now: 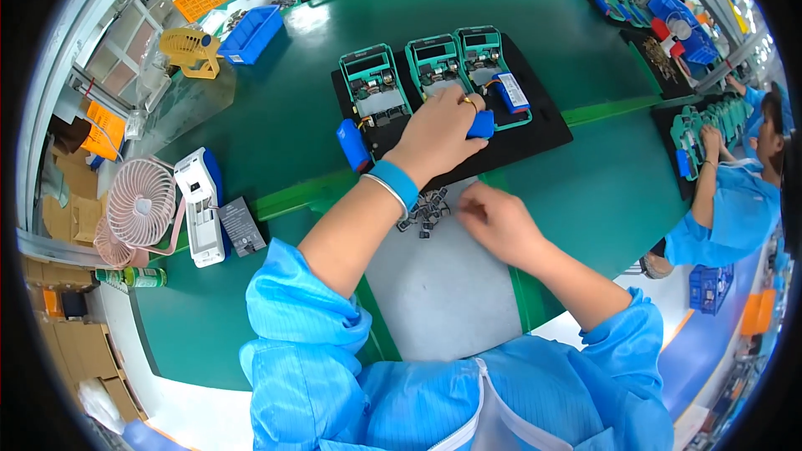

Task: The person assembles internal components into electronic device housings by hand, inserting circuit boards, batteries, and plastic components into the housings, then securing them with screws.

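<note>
My left hand (436,135) reaches over the middle teal housing (430,58), its fingers bent round a blue battery pack (482,124) that shows beside the thumb. Two more teal housings (374,83) (479,46) stand on either side on a black mat (535,121). A blue battery pack (354,145) hangs by wires from the left one; another with a white label (511,93) lies on the right one. Closer to me, my right hand (504,225) has its fingers curled together beside a pile of small black parts (428,214). Whatever those fingers hold is hidden.
A grey sheet (443,301) covers the green table (284,134) in front of me. To the left are a pink fan (142,200), a white-and-blue device (200,209), a dark grey flat box (242,225), a yellow fan (190,50) and a blue bin (251,35). A co-worker (735,192) sits right.
</note>
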Tool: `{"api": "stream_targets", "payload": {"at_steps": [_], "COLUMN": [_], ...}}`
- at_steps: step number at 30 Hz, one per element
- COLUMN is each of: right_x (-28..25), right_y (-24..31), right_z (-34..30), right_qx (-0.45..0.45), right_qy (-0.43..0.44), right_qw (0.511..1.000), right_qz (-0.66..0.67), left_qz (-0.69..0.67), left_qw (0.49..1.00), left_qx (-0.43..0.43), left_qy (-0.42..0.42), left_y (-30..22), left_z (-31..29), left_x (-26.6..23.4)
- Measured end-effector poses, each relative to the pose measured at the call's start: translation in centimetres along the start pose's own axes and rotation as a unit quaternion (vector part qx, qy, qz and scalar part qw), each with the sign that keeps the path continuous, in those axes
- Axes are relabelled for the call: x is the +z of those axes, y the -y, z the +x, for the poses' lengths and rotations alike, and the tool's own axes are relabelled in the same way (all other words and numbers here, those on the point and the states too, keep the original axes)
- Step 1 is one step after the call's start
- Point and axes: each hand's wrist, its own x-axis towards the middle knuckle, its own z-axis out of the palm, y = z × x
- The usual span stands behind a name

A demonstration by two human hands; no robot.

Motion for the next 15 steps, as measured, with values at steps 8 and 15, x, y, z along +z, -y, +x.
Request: {"api": "stream_targets", "payload": {"at_steps": [8, 15], "right_x": [-1.5, -2.8], "right_y": [-2.7, -2.7], "right_z": [-1.4, 0.0], "right_qx": [-0.14, -0.326], "right_qy": [-0.032, 0.074], "right_qw": [0.983, 0.869], "right_qz": [-0.116, -0.365], "left_qz": [-0.073, 0.059], "left_qw": [0.987, 0.994], "left_qx": [-0.1, -0.031], "left_qy": [-0.101, -0.084], "left_y": [1.2, -1.2], "left_z": [-0.5, -0.8], "left_x": [-1.1, 1.8]}}
